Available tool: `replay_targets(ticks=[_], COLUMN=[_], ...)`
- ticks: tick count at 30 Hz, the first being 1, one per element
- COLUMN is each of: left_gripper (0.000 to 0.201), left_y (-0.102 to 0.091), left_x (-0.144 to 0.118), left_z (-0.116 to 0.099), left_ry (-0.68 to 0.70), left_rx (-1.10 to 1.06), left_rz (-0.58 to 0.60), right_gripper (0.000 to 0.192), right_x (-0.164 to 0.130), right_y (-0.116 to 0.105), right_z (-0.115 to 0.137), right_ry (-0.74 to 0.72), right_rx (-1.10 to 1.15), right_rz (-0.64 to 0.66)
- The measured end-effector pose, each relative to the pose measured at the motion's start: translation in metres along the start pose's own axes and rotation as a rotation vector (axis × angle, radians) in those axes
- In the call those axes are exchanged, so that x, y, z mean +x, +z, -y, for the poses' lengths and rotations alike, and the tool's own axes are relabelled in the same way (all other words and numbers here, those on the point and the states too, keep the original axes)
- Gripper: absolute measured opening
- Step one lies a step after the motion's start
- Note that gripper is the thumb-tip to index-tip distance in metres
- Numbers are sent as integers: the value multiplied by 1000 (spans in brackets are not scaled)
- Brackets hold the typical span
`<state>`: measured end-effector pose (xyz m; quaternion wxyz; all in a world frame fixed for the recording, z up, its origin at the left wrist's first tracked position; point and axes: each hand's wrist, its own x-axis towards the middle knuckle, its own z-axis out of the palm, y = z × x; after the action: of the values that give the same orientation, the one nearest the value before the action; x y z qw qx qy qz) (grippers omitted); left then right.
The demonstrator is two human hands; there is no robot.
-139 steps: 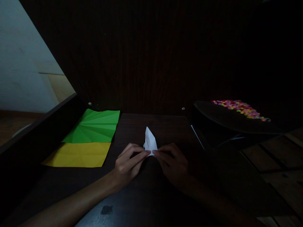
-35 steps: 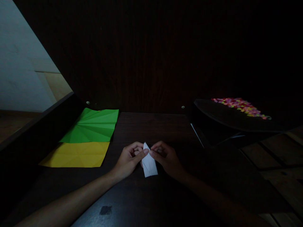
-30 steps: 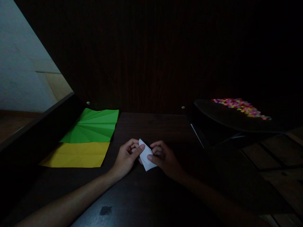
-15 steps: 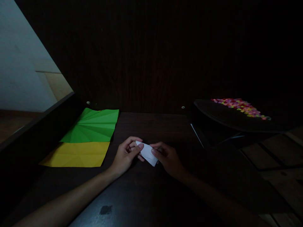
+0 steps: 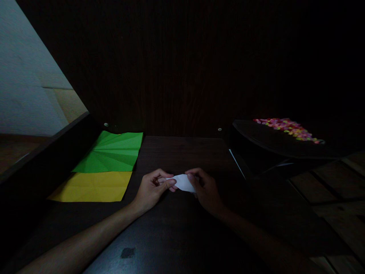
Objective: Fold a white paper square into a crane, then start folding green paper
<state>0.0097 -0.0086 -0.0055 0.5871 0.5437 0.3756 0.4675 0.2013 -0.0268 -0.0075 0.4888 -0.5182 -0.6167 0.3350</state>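
Note:
A small piece of folded white paper [image 5: 184, 183] is stretched between my two hands, just above the dark wooden tabletop [image 5: 159, 232]. My left hand [image 5: 154, 187] pinches its left end, thumb on top and fingers curled behind. At the other end my right hand [image 5: 203, 189] grips the paper, its thumb and fingers covering that edge. How the paper is folded underneath is hidden. Left of my hands lie a creased green sheet of paper [image 5: 114, 152] and, nearer to me and partly under it, a creased yellow sheet [image 5: 94, 186].
A dark upright panel [image 5: 176, 68] stands at the back, and a low dark side board [image 5: 48, 152] borders the left. On a dark curved surface [image 5: 256, 140] at the right lies a heap of small colourful pieces [image 5: 288, 127]. Slatted wood [image 5: 322, 186] shows at lower right.
The white paper has turned from a downward slant to nearly level and shows less of its face. My right hand has shifted slightly right and covers more of its end.

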Motion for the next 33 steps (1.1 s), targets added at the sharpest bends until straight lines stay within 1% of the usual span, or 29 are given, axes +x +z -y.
replay_targets(ticks=[2,3,6,8,14,19,25,27,33], left_gripper=[29,28,27,27,23,24,23,22,19], left_y=[0,1,2,3,2,2,2,2,1], left_x=[-1,-1,-2,-2,-3,-4,-4,-5,-7], left_z=[-1,-2,-4,-4,-3,-7,-11,-12,-15], left_ry=[7,14,30,28,59,71,60,68,89], left_rx=[18,25,21,7,15,21,8,15,34], left_rz=[-5,-6,-6,-4,10,52,114,120,124], right_gripper=[24,25,28,28,23,27,26,24,17], right_x=[0,-1,-2,-2,-1,-1,1,0,-5], right_y=[0,1,2,2,1,0,-1,-2,-2], right_z=[0,0,0,-1,1,7,6,4,-1], right_ry=[-28,-12,90,128,62,151,160,150,46], right_rx=[-26,-18,46,74,46,140,187,183,120], right_rz=[-26,-25,6,13,-50,-56,-74,-86,-134])
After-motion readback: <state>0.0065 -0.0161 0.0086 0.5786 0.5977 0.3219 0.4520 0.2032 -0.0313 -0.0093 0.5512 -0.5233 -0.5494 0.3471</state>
